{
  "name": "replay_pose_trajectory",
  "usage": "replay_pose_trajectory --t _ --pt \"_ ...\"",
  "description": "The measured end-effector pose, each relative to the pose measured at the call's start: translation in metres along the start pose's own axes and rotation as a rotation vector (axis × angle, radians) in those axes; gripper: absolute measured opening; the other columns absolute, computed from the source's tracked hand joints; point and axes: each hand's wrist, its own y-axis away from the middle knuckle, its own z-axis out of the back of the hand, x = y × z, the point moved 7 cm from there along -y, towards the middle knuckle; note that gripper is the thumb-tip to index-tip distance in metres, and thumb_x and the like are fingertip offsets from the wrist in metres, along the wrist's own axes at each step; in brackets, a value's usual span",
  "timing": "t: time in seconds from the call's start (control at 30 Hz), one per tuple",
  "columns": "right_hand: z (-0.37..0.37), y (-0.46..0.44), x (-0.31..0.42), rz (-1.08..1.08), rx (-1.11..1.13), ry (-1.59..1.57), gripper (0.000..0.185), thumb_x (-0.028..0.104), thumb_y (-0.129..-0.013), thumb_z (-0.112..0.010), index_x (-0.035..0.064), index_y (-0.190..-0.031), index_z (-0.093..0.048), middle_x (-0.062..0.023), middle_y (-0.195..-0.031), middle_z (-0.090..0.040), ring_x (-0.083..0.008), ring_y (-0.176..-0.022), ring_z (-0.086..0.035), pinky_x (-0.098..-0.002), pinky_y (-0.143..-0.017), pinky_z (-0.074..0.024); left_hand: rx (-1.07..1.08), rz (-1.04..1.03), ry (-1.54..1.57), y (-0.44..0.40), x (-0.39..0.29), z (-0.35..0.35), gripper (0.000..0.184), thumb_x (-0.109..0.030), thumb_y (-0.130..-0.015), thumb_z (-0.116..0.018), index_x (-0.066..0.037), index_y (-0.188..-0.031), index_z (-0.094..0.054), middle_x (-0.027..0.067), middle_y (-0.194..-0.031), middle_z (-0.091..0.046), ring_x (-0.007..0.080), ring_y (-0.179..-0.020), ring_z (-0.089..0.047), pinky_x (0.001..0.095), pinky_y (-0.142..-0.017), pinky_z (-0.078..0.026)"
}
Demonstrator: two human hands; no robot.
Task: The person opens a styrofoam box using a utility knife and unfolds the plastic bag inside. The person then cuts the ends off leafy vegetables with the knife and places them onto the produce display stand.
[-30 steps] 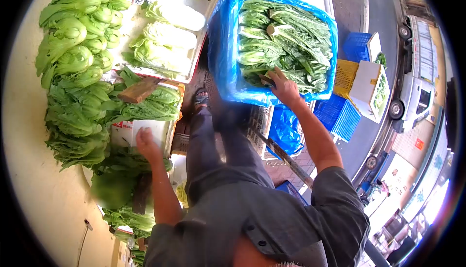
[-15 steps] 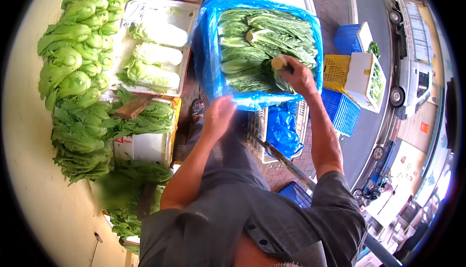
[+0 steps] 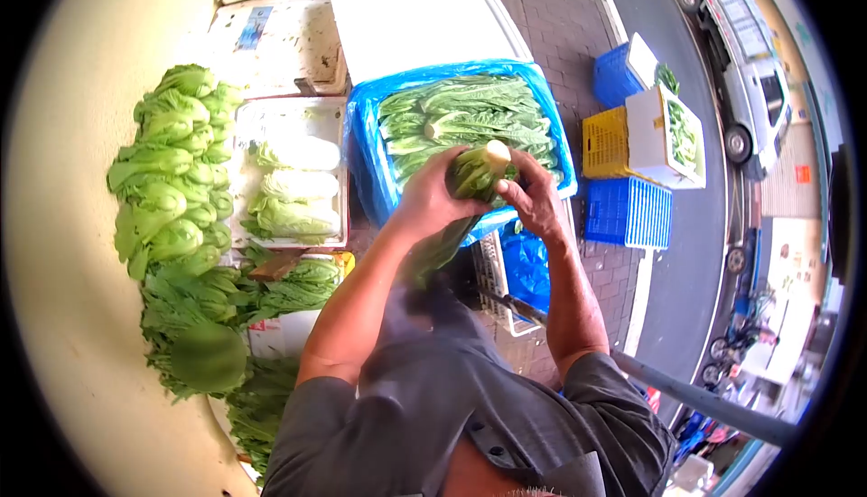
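Observation:
A head of romaine lettuce (image 3: 471,176) is held in front of my body, its pale cut stem end pointing up and away and its leaves trailing back toward me, blurred. My left hand (image 3: 432,195) is wrapped round its leafy part. On the other side, my right hand (image 3: 535,195) is closed at the stem end, with thumb and fingers on the outer leaves; a small dark green bit shows between them. Just beyond both hands stands a box lined with blue plastic (image 3: 368,149), filled with more romaine heads (image 3: 483,104) lying in rows.
On the left are piled green mustard heads (image 3: 176,172), a white foam box (image 3: 332,118) with napa cabbages (image 3: 298,185), and leafy greens. A white lid (image 3: 429,23) lies behind the lined box. At right stand blue crates (image 3: 628,213), a yellow crate (image 3: 603,143) and the road. A metal bar (image 3: 704,398) crosses at lower right.
My right hand has lifted the romaine from the lined box toward me. My left hand, empty before, has come across and closed round it. The view has shifted.

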Motion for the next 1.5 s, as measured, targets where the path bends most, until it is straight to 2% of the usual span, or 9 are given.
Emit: replay_pose_trajectory --t 0.07,0.33,0.5,0.6,0.87,1.07,1.27,1.43,1.5 --pt "0.006 0.016 0.012 0.007 0.021 0.089 0.061 0.05 -0.096 -0.054 0.0029 -0.136 -0.052 -0.0199 -0.105 -0.06 -0.0375 -0.1 -0.061 -0.041 -0.087 -0.0485 0.044 0.004 -0.007 0.001 0.003 -0.002 0.081 -0.026 -0.06 -0.092 -0.003 -0.129 -0.054 0.0166 -0.121 -0.063 0.0313 -0.111 -0.062 0.0377 -0.096 -0.048" --pt "0.009 0.074 -0.01 -0.301 0.075 0.118 0.062 0.033 -0.094 -0.062 0.0011 -0.142 -0.039 -0.0259 -0.096 -0.066 -0.0462 -0.093 -0.063 -0.0481 -0.078 -0.0496 0.392 0.036 -0.162 0.004 -0.007 -0.028 0.08 -0.019 -0.062 -0.089 -0.003 -0.131 -0.053 0.0153 -0.12 -0.063 0.0257 -0.11 -0.062 0.0347 -0.096 -0.048" --pt "0.021 0.101 -0.022 -0.321 0.006 0.029 0.072 0.051 -0.094 -0.058 -0.0005 -0.141 -0.04 -0.0248 -0.105 -0.067 -0.0445 -0.098 -0.063 -0.0457 -0.083 -0.0497 0.576 0.056 -0.135 0.005 -0.001 -0.062 0.084 -0.016 -0.06 -0.091 -0.002 -0.132 -0.052 0.0139 -0.119 -0.064 0.0226 -0.11 -0.061 0.0339 -0.097 -0.048" --pt "0.027 0.119 -0.031 -0.391 0.025 0.006 0.056 0.029 -0.093 -0.063 0.0032 -0.137 -0.041 -0.0274 -0.096 -0.065 -0.0459 -0.096 -0.062 -0.0473 -0.079 -0.0495 0.681 0.075 -0.095 0.006 0.005 -0.079 0.084 -0.018 -0.06 -0.092 -0.002 -0.133 -0.052 0.0146 -0.121 -0.063 0.0226 -0.112 -0.061 0.0337 -0.098 -0.047" --pt "0.045 0.176 -0.047 -0.383 -0.148 -0.149 0.038 0.024 -0.096 -0.057 0.0084 -0.13 -0.053 -0.0215 -0.108 -0.065 -0.0404 -0.1 -0.064 -0.0424 -0.082 -0.0512 0.975 0.269 -0.013 0.013 -0.002 -0.134 0.082 -0.019 -0.06 -0.092 -0.002 -0.131 -0.055 0.0081 -0.115 -0.065 0.0168 -0.106 -0.06 0.0318 -0.097 -0.047" --pt "0.043 0.232 -0.078 -0.687 -0.253 -0.509 0.036 0.022 -0.102 -0.051 0.0073 -0.135 -0.055 -0.0102 -0.114 -0.068 -0.0192 -0.104 -0.062 -0.0332 -0.089 -0.0483 1.117 0.404 0.054 0.023 0.003 -0.178 0.079 -0.018 -0.062 -0.091 -0.002 -0.13 -0.055 0.0074 -0.113 -0.066 0.0162 -0.104 -0.06 0.0313 -0.095 -0.048" --pt "0.036 0.26 -0.094 -0.636 -0.496 -0.461 0.044 0.029 -0.103 -0.05 0.0151 -0.145 -0.048 0.005 -0.087 -0.055 -0.0054 -0.07 -0.048 -0.0229 -0.058 -0.0474 1.197 0.394 -0.064 0.025 0.003 -0.211 0.079 -0.018 -0.062 -0.091 -0.003 -0.13 -0.054 0.0077 -0.111 -0.066 0.0164 -0.102 -0.061 0.0321 -0.093 -0.049" --pt "0.028 0.274 -0.107 -0.652 -0.576 -0.479 0.045 0.029 -0.104 -0.049 0.0137 -0.146 -0.047 0.0049 -0.084 -0.053 -0.0045 -0.068 -0.047 -0.021 -0.055 -0.046 1.211 0.262 -0.164 0.025 0.007 -0.227 0.074 -0.023 -0.061 -0.089 -0.003 -0.126 -0.058 0.0088 -0.111 -0.067 0.0184 -0.101 -0.062 0.0323 -0.091 -0.05" --pt "0.025 0.276 -0.108 -0.659 -0.6 -0.498 0.044 0.026 -0.104 -0.048 0.0095 -0.145 -0.047 -0.0002 -0.099 -0.055 -0.0097 -0.086 -0.049 -0.0241 -0.071 -0.0435 1.225 0.27 -0.216 0.025 0.011 -0.229 0.074 -0.024 -0.061 -0.089 -0.003 -0.125 -0.059 0.0095 -0.112 -0.067 0.0192 -0.102 -0.063 0.0323 -0.092 -0.049"
